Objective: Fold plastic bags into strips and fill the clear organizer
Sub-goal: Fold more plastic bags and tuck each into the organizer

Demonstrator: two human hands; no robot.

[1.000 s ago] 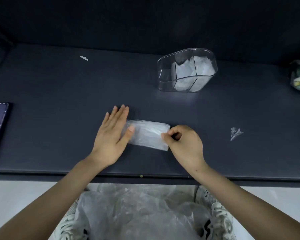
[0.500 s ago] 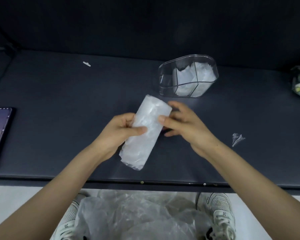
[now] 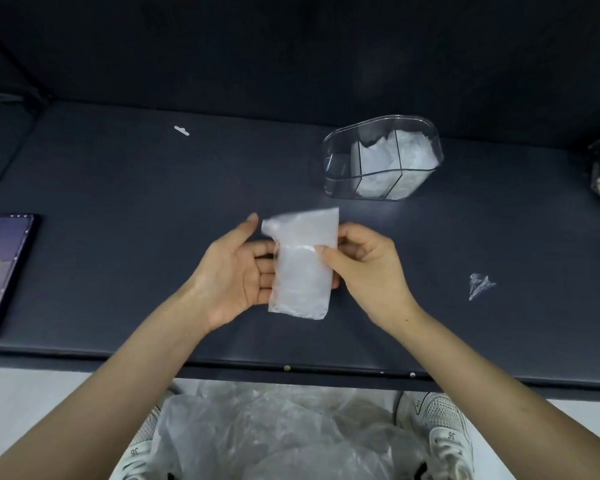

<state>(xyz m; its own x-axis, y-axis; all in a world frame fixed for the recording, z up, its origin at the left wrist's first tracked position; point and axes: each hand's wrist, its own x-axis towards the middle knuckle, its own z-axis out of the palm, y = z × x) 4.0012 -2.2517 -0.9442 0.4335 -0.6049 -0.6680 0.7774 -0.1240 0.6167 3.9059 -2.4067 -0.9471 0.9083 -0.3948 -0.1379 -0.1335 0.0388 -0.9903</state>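
Note:
A folded translucent white plastic bag strip (image 3: 302, 268) is held upright above the dark table (image 3: 118, 202). My right hand (image 3: 364, 268) pinches its right edge between thumb and fingers. My left hand (image 3: 232, 271) lies palm up with fingers spread, its fingertips behind the strip's left side. The clear organizer (image 3: 381, 157) stands on the table beyond the hands, to the right; its middle and right compartments hold white folded bags, while its left compartment looks empty.
A phone (image 3: 4, 271) lies at the table's left edge. A small plastic scrap (image 3: 480, 285) sits right of my hands, a white scrap (image 3: 181, 130) far left. A pile of loose plastic bags (image 3: 274, 434) rests below the table's front edge.
The strip was lifted off the table and turned from lying flat to standing upright. My left hand let go its pinch and opened palm up; my right hand now pinches the strip's side.

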